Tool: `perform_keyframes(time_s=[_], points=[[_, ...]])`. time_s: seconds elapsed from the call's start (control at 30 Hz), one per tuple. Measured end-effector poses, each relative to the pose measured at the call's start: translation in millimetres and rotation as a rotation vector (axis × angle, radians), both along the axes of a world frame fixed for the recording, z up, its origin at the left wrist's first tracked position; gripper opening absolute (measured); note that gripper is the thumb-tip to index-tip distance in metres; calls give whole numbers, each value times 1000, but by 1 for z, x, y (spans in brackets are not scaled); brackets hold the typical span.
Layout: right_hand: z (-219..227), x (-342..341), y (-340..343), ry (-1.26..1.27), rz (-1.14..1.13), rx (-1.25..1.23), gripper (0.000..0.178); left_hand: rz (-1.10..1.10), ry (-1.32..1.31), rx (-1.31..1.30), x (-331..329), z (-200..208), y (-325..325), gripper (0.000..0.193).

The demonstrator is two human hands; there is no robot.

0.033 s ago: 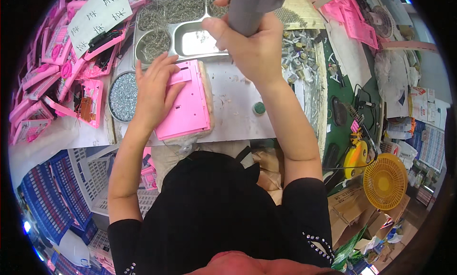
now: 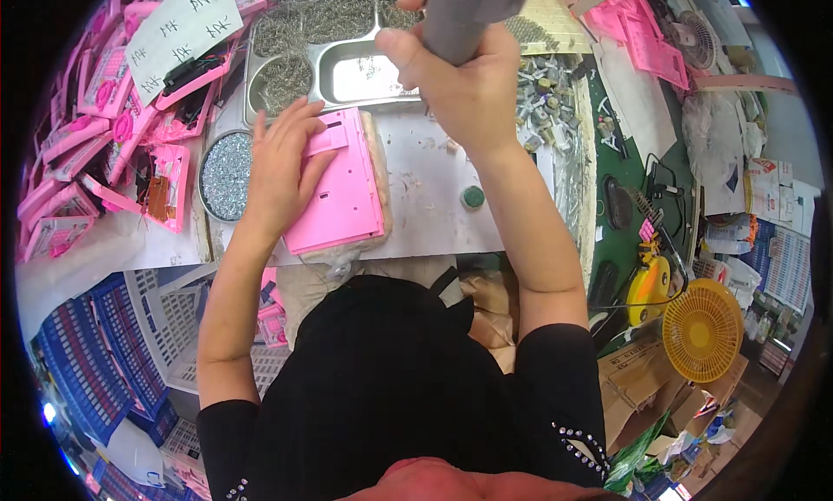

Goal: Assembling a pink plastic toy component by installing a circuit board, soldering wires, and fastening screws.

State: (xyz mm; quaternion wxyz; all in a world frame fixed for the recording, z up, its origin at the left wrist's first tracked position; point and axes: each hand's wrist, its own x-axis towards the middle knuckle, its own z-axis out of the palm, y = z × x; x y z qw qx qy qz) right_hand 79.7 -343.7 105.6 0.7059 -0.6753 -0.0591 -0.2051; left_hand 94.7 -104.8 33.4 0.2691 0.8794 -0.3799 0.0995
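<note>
A flat pink plastic case (image 2: pixel 343 193) lies back side up on a pale soft pad (image 2: pixel 379 171) at the table's front. My left hand (image 2: pixel 285 158) rests on the case's left edge, fingers stretched and thumb apart on its face. In my right hand (image 2: pixel 468 93) is a grey power screwdriver (image 2: pixel 455 24), held above the table to the right of the case. The upper edge of the view cuts off part of the screwdriver, and its tip cannot be made out. Left of my left hand stands a round dish (image 2: pixel 204 189) full of small silvery pieces.
Beyond the case is a metal compartment tray (image 2: pixel 323 102) with small screws. Pink toy parts (image 2: pixel 113 137) pile up at the left. Small white-and-metal parts (image 2: pixel 547 102) lie right of my right wrist. A green round object (image 2: pixel 472 196) sits on the table.
My right hand and the screwdriver have shifted very slightly to the right. My left hand and the case look almost unmoved.
</note>
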Motion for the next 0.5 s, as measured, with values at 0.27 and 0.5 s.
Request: perform_keyframes(time_s=[0.27, 0.5], points=[[-44, -66, 36, 16, 129, 8, 25, 15, 136, -3, 4, -23, 0, 38], [-60, -72, 56, -92, 136, -131, 24, 9, 90, -32, 3, -21, 0, 38]])
